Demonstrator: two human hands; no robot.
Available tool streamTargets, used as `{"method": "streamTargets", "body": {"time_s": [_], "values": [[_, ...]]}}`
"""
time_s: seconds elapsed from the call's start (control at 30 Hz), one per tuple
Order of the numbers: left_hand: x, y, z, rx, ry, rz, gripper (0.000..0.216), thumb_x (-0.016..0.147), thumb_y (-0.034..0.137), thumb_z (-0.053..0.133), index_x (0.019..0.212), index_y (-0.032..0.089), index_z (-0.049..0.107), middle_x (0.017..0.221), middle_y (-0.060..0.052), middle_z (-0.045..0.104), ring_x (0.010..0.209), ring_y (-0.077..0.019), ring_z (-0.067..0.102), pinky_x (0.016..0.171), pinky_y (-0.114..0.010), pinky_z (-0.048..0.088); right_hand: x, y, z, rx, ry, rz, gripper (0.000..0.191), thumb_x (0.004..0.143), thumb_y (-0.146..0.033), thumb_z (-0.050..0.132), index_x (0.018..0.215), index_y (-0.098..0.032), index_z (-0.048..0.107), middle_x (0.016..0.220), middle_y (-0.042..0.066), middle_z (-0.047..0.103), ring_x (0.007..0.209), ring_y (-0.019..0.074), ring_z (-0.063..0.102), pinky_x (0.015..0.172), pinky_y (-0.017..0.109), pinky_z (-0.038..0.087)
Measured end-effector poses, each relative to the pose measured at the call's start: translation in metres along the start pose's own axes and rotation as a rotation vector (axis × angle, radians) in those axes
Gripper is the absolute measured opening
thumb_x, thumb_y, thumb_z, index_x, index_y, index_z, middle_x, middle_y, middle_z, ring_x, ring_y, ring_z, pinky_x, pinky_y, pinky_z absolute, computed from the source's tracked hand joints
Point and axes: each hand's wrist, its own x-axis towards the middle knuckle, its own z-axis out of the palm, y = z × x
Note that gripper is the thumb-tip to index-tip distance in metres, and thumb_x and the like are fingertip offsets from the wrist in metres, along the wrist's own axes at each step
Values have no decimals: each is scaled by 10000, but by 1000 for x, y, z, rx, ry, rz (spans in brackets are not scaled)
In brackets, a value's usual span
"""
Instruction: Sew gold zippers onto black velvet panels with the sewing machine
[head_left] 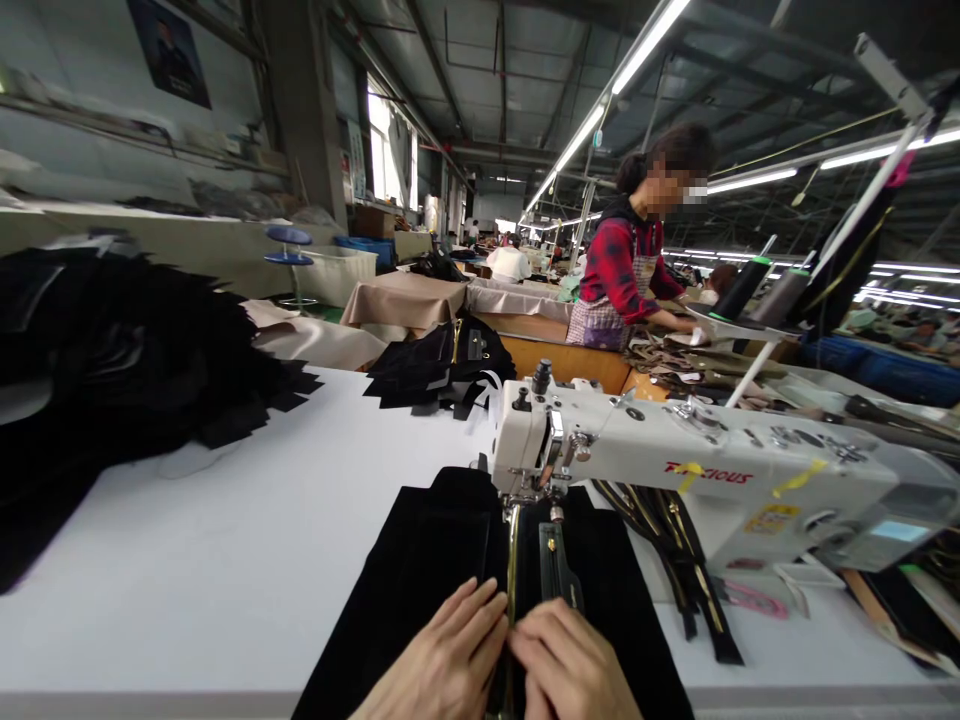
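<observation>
A black fabric panel [427,560] lies on the white table, its far part under the needle area of a white sewing machine [622,440]. Down its middle runs a zipper [513,560] with gold teeth, passing below the presser foot. My left hand [450,650] rests on the panel left of the zipper, fingers stretched out flat. Just across from it, my right hand [570,660] has its fingers bent and pinched at the zipper's right edge; the fingertips partly hide what they grip. A small dark zipped trim piece [553,560] sits on the panel beyond the right hand.
Large stacks of black fabric pieces [150,350] cover the left of the table [247,560]. A smaller black pile [442,365] stands behind the machine. Loose zipper strips [686,560] lie beneath the machine arm. Thread cones [741,288] stand at right; a co-worker [619,265] handles fabric behind.
</observation>
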Motion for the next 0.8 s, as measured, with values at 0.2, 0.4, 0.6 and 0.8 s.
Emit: {"method": "streamTargets", "body": {"time_s": [0.2, 0.4, 0.6, 0.8], "values": [[8, 2, -14, 98, -67, 14, 633, 640, 42, 457, 1260, 87, 578, 1284, -129, 641, 1177, -282, 622, 1017, -393, 521, 39, 24, -18, 21, -243, 234, 411, 886, -75, 454, 1253, -194, 595, 1185, 98, 587, 1083, 236, 580, 954, 417, 536], [10, -3, -13, 74, -86, 21, 611, 659, 46, 467, 1258, 85, 580, 1291, -144, 633, 1178, -288, 621, 997, -377, 533, 45, 31, -11, 43, -290, 233, 370, 884, -52, 453, 1175, -190, 636, 1118, 80, 601, 1044, 224, 578, 956, 416, 525], [22, -11, -31, 28, -178, 6, 616, 700, 35, 472, 1309, 72, 556, 1376, -159, 565, 1254, -292, 564, 1063, -402, 485, 48, 44, -5, -6, -282, 251, 379, 905, -91, 493, 1244, -191, 628, 1189, 90, 612, 1096, 248, 585, 986, 456, 507], [28, -11, -40, 12, -228, 1, 570, 725, 35, 473, 1284, 74, 579, 1357, -146, 584, 1264, -284, 553, 1091, -406, 456, 46, 37, -12, 74, -255, 266, 292, 932, -140, 510, 1189, -187, 640, 1167, 78, 633, 1117, 234, 575, 1018, 428, 483]]}}
